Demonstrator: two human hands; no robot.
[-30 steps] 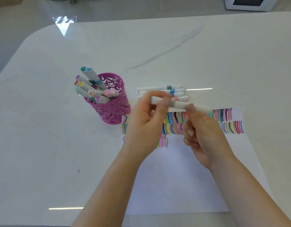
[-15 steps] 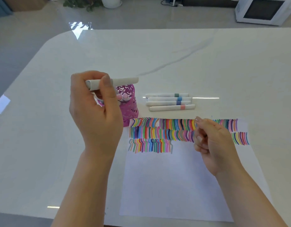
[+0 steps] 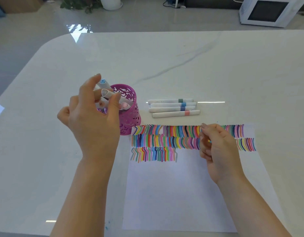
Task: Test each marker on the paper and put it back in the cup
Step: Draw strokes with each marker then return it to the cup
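The marker (image 3: 107, 94) is at the mouth of the cup (image 3: 130, 115), its pale rounded cap end up and towards me, its barrel slanting down among the others. My left hand (image 3: 93, 120) pinches it lightly between thumb and a bent finger, forefinger lifted clear. To seat it well, I judge I should steer the lower end into a gap between the barrels already inside, let it slide under its own weight and not push, since the cup is crowded and light and a shove could tip it or lever out the blue-capped marker (image 3: 102, 81) leaning behind my fingers. The marker is white-bodied and slim, its colour band hidden by my thumb. The cup is magenta with cut-out walls and stands just beside the top left corner of the paper (image 3: 173, 194), which carries three rows of coloured strokes (image 3: 165, 139), the third only partly filled. My right hand (image 3: 219, 151) hovers over the strokes, fingers loosely curled, with nothing in it that I can see. Beyond the paper, four markers (image 3: 173, 108) lie side by side on the table (image 3: 165, 57), apparently untested.
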